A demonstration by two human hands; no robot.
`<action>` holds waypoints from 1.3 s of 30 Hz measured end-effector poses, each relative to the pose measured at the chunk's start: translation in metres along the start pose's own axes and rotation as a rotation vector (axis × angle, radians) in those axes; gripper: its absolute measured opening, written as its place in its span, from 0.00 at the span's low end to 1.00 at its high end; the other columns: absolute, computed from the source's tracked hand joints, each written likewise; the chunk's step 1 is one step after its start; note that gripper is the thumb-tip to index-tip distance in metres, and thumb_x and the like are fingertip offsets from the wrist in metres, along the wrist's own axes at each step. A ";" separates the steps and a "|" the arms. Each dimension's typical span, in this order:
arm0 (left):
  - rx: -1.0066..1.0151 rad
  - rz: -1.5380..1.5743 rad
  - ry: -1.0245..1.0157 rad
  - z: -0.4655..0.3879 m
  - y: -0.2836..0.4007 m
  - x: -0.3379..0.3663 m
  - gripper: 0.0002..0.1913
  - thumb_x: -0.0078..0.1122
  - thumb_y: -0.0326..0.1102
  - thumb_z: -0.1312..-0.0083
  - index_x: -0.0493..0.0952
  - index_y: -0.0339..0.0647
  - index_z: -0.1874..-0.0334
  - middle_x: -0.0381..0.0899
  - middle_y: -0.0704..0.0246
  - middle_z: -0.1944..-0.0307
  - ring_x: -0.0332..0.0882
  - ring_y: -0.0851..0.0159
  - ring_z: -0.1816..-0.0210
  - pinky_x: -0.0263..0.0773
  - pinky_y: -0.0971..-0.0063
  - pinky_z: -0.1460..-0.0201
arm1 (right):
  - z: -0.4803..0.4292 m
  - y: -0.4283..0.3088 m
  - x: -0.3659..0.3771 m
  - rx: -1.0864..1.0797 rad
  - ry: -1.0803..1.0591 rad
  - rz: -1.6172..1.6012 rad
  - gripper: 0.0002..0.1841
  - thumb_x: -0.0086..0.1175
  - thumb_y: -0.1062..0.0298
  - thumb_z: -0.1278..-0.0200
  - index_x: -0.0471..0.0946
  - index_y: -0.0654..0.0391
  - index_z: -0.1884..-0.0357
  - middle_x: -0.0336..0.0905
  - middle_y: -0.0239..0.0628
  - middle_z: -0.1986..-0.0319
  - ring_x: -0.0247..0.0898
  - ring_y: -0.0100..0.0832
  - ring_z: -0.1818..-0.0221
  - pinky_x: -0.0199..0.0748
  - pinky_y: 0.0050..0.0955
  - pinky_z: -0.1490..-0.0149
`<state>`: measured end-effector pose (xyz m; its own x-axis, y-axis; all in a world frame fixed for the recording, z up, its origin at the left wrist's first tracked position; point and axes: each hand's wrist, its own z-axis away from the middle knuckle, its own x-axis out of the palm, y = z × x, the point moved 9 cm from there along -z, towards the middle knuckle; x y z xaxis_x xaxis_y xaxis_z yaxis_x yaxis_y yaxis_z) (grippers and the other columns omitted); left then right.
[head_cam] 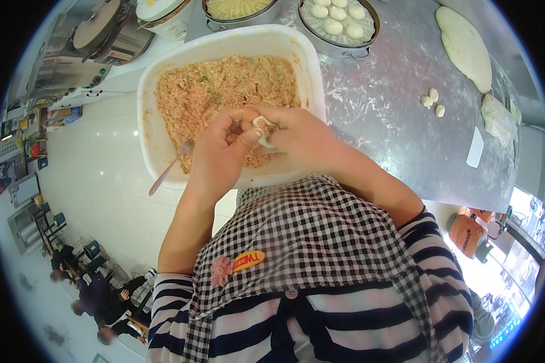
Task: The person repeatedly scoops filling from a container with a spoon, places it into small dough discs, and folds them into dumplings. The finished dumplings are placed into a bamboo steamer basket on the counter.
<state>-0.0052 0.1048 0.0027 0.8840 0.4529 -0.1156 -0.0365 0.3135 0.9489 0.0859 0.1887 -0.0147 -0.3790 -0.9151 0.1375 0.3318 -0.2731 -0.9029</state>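
Observation:
Between my two hands is a small dough wrapper (264,129) with meat filling showing in its opening. My left hand (225,147) pinches its near left edge with thumb and fingers. Around its right side curl the fingers of my right hand (299,136), hiding part of the dough. Both hands are over a large white plastic tub (315,72) that holds minced meat filling (227,81) flecked with green. A utensil with a pinkish handle (163,174) leans on the tub's left rim, its head in the filling.
Several filled buns (337,13) sit in a round steamer (302,27); another steamer (240,10) stands beside it. On the floured metal table (368,104) lie three dough pieces (433,96), a dough slab (465,47), a white scraper (475,147) and a plastic bag (498,119). People (93,295) sit lower left.

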 end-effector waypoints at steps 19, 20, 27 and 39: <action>0.283 -0.275 0.106 0.008 0.032 -0.001 0.09 0.62 0.21 0.35 0.80 0.37 0.54 0.79 0.67 0.58 0.79 0.70 0.61 0.75 0.77 0.61 | 0.007 0.006 0.003 -0.017 -0.104 -0.226 0.27 0.43 0.68 0.27 0.63 0.68 0.29 0.77 0.43 0.48 0.75 0.28 0.51 0.74 0.28 0.49; 0.289 -0.308 0.061 0.009 0.033 0.005 0.08 0.62 0.21 0.34 0.80 0.37 0.54 0.78 0.68 0.57 0.79 0.72 0.59 0.75 0.79 0.60 | 0.006 0.004 0.002 -0.046 -0.097 -0.143 0.27 0.44 0.67 0.27 0.64 0.68 0.29 0.77 0.43 0.47 0.75 0.28 0.50 0.74 0.28 0.48; 0.239 -0.332 0.084 0.013 0.038 0.004 0.06 0.63 0.22 0.36 0.81 0.38 0.59 0.80 0.66 0.62 0.80 0.65 0.63 0.74 0.74 0.64 | 0.004 -0.005 0.000 -0.085 -0.268 -0.263 0.28 0.45 0.67 0.28 0.63 0.67 0.28 0.74 0.42 0.40 0.71 0.30 0.40 0.70 0.28 0.39; 0.240 -0.261 0.139 0.012 0.044 0.007 0.07 0.64 0.21 0.39 0.82 0.37 0.60 0.79 0.63 0.63 0.79 0.63 0.68 0.73 0.74 0.68 | 0.006 -0.009 0.000 -0.086 -0.109 0.029 0.24 0.41 0.72 0.30 0.70 0.63 0.33 0.78 0.37 0.56 0.72 0.24 0.60 0.72 0.23 0.52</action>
<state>0.0053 0.1116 0.0477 0.7768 0.4977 -0.3858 0.3064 0.2365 0.9221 0.0883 0.1895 -0.0041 -0.2729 -0.9503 0.1501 0.2644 -0.2241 -0.9380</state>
